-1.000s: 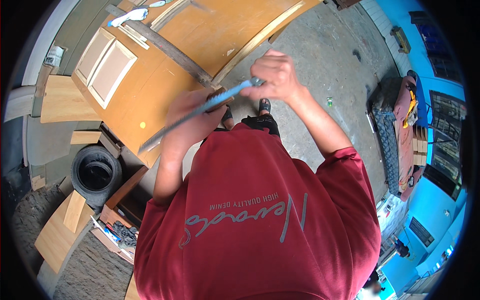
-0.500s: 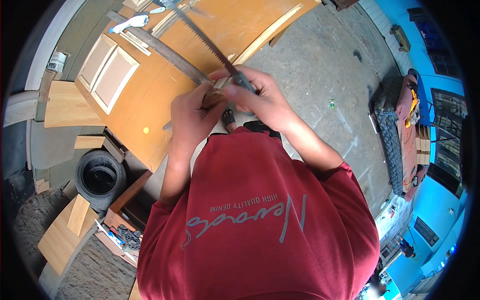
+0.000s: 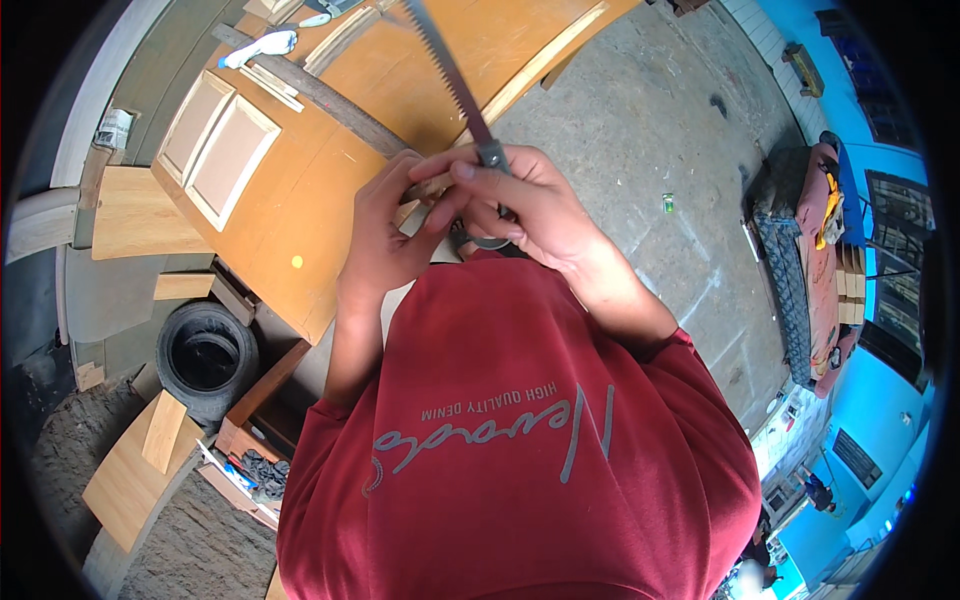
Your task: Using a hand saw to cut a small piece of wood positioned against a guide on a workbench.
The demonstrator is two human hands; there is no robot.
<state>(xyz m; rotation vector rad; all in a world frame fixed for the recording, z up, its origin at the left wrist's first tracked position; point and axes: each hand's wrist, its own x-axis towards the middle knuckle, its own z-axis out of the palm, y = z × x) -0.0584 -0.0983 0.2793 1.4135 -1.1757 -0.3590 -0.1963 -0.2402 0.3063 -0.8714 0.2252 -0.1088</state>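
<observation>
In front of my chest, my right hand (image 3: 530, 205) is closed round the dark handle of a hand saw (image 3: 452, 75). Its toothed blade points up and away, over the orange-brown tabletop. My left hand (image 3: 385, 225) pinches a small piece of wood (image 3: 430, 187), mostly covered by fingers. The right thumb and forefinger reach across to that wood too, so both hands meet at it. The blade stands clear of the wood, just beyond the knuckles.
The orange-brown table (image 3: 270, 240) carries a framed panel (image 3: 215, 150), a dark wooden bar (image 3: 345, 115), light strips and a white glove (image 3: 262, 47). Tyres (image 3: 205, 360) and boards lie at left. Concrete floor (image 3: 620, 150) spreads right, toward a cloth-covered pile (image 3: 800, 270).
The saw has swung to the right and stands more upright. My hands have turned about the small piece of wood, and my right fingers now reach further over it.
</observation>
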